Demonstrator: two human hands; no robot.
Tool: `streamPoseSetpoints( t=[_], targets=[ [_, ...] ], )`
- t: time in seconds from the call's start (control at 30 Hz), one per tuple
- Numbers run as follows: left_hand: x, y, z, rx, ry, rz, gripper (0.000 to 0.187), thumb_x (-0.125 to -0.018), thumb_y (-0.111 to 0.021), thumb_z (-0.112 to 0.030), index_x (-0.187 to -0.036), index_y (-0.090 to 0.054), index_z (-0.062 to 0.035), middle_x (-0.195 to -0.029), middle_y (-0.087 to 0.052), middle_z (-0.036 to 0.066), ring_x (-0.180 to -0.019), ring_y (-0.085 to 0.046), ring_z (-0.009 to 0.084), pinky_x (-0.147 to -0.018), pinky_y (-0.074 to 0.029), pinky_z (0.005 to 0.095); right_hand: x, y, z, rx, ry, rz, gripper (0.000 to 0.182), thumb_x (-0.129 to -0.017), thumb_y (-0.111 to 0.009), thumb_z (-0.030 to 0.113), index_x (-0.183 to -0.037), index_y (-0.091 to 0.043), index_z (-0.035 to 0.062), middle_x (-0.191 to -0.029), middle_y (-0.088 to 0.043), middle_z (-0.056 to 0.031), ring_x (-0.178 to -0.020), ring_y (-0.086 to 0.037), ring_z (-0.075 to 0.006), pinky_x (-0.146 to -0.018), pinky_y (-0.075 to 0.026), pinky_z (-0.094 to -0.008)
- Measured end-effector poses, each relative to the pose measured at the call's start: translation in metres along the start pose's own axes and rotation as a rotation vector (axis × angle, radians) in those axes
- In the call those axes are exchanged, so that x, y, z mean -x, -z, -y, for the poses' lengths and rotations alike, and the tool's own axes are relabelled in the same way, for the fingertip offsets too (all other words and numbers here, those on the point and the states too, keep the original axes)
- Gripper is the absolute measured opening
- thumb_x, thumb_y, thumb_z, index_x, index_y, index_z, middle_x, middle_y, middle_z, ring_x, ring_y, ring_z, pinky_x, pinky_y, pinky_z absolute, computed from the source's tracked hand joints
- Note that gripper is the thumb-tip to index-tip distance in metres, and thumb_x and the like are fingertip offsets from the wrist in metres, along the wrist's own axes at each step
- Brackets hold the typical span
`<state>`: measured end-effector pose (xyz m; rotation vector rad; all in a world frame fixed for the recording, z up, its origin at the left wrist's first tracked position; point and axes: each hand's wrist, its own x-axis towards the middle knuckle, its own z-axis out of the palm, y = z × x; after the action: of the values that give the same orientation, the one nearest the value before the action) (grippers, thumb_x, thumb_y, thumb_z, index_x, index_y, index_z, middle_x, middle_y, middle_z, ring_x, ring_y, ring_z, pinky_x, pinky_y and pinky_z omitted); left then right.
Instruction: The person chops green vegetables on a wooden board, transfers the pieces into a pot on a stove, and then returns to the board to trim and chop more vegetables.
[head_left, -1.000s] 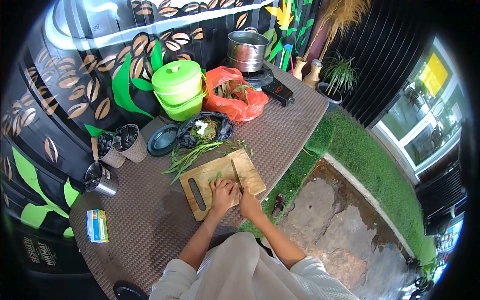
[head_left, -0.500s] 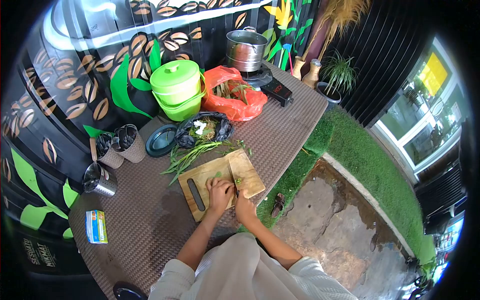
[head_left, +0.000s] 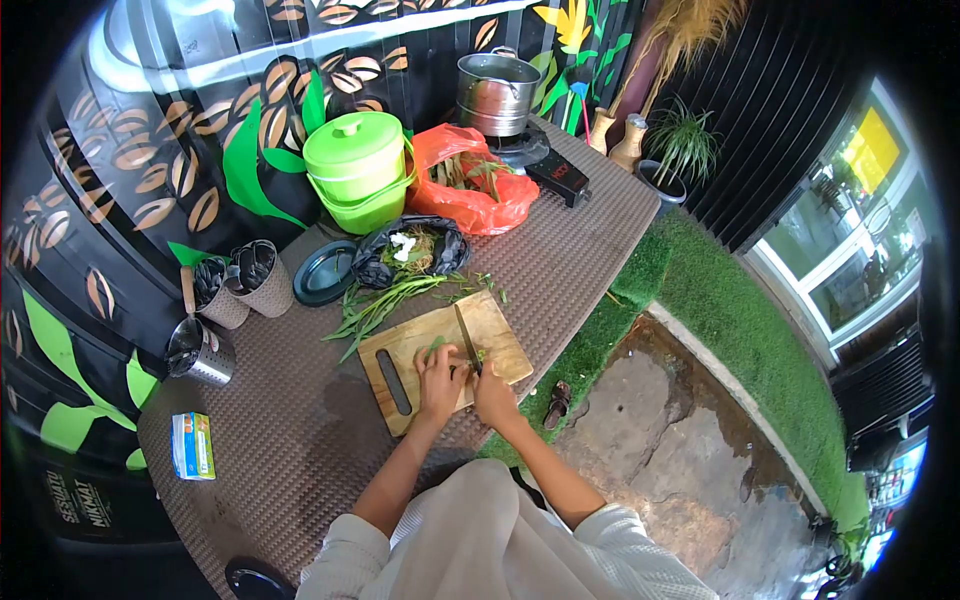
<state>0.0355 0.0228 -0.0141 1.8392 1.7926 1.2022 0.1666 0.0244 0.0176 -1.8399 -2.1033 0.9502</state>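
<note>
A wooden cutting board [head_left: 510, 345] with a slot handle lies on the table in front of me. My left hand [head_left: 438, 384] rests on it, fingers curled down over a small piece of green leaf [head_left: 437, 343] that shows at the fingertips. In my right hand [head_left: 494, 396] is a knife [head_left: 466, 333], its blade angled away from me across the board, just right of my left fingers. Small chopped green bits [head_left: 482, 355] lie against the blade's right side. Long green leafy stalks [head_left: 390, 308] lie on the table beyond the board.
Behind the stalks sit a black plastic bag [head_left: 455, 255] of greens, a dark plate [head_left: 325, 275], a lime-green lidded bucket [head_left: 352, 165] and a red plastic bag [head_left: 500, 210]. A steel pot [head_left: 497, 100] stands on a portable stove [head_left: 558, 178]. Utensil holders [head_left: 265, 295] are at left.
My right hand has moved slightly forward with the knife, and more of the blade's side shows. My left hand stays at about the same place on the board.
</note>
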Motion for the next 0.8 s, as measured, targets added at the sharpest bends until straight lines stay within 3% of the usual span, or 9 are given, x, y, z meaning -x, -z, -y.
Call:
streamPoseSetpoints(
  t=[0.17,0.3,0.43,0.5,0.57,0.6,0.67,0.8],
  targets=[
    [0.003,0.007,-0.009,-0.178,-0.118,-0.031,0.031,-0.084,-0.062,-0.008,-0.111,-0.046,-0.0083,-0.086,-0.066,0.006,-0.096,-0.060,0.0236,-0.108,-0.018,0.0450,0.018,-0.014,-0.001,0.023,0.052,-0.064,0.038,-0.095,-0.044,0.025,-0.121,-0.035,-0.0026,-0.087,-0.064,-0.0306,-0.085,-0.063,-0.0478,-0.077,-0.049,-0.0553],
    [0.005,0.005,-0.001,-0.084,-0.076,-0.055,0.023,-0.084,-0.063,-0.009,-0.104,-0.052,-0.0074,-0.086,-0.067,0.006,-0.095,-0.060,0.0236,-0.107,-0.019,0.0438,0.002,-0.017,-0.004,0.030,0.019,-0.067,0.040,-0.094,-0.044,0.021,-0.123,-0.032,-0.0040,-0.086,-0.063,-0.0317,-0.083,-0.061,-0.0499,-0.074,-0.048,-0.0572],
    [-0.012,0.008,0.009,0.035,0.050,0.065,0.016,-0.079,-0.070,-0.010,-0.090,-0.060,-0.0081,-0.086,-0.068,0.004,-0.098,-0.058,0.0224,-0.103,-0.026,0.0425,0.005,-0.001,0.004,-0.036,-0.011,0.041,0.037,-0.095,-0.043,0.024,-0.118,-0.035,-0.0035,-0.091,-0.063,-0.0309,-0.090,-0.062,-0.0477,-0.077,-0.049,-0.0554],
    [-0.015,0.009,0.013,0.068,0.101,0.087,0.014,-0.077,-0.071,-0.009,-0.087,-0.061,-0.0077,-0.085,-0.068,0.002,-0.098,-0.058,0.0216,-0.101,-0.028,0.0407,0.020,-0.012,0.005,0.005,-0.016,-0.002,0.039,-0.095,-0.043,0.023,-0.120,-0.034,-0.0043,-0.088,-0.063,-0.0317,-0.086,-0.062,-0.0481,-0.076,-0.049,-0.0556],
    [-0.017,0.007,0.015,0.321,0.280,0.111,0.016,-0.075,-0.073,-0.007,-0.086,-0.062,-0.0080,-0.081,-0.069,-0.001,-0.095,-0.057,0.0208,-0.097,-0.030,0.0378,0.022,-0.018,0.005,0.048,-0.023,-0.048,0.040,-0.095,-0.043,0.023,-0.122,-0.032,-0.0051,-0.086,-0.063,-0.0325,-0.083,-0.062,-0.0484,-0.074,-0.049,-0.0558],
    [-0.018,0.007,0.013,0.324,0.278,0.112,0.016,-0.075,-0.073,-0.007,-0.086,-0.062,-0.0080,-0.081,-0.069,-0.001,-0.095,-0.057,0.0208,-0.097,-0.030,0.0378,0.019,-0.021,0.005,0.048,-0.029,-0.033,0.040,-0.095,-0.043,0.024,-0.122,-0.033,-0.0044,-0.086,-0.063,-0.0325,-0.084,-0.062,-0.0484,-0.075,-0.049,-0.0555],
    [-0.014,0.009,0.009,0.035,0.121,0.074,0.015,-0.075,-0.072,-0.008,-0.087,-0.063,-0.0086,-0.078,-0.068,0.000,-0.092,-0.056,0.0204,-0.096,-0.030,0.0379,0.009,-0.022,0.001,0.047,-0.038,-0.012,0.040,-0.095,-0.043,0.025,-0.122,-0.033,-0.0038,-0.087,-0.063,-0.0325,-0.084,-0.062,-0.0483,-0.075,-0.049,-0.0551],
    [-0.006,0.010,0.003,-0.028,-0.015,0.014,0.012,-0.078,-0.069,-0.009,-0.088,-0.062,-0.0087,-0.081,-0.067,0.003,-0.090,-0.054,0.0219,-0.096,-0.030,0.0402,0.008,-0.020,0.002,-0.003,0.001,-0.034,0.040,-0.094,-0.045,0.025,-0.120,-0.034,-0.0028,-0.083,-0.063,-0.0317,-0.082,-0.062,-0.0485,-0.073,-0.049,-0.0556]
  ],
)
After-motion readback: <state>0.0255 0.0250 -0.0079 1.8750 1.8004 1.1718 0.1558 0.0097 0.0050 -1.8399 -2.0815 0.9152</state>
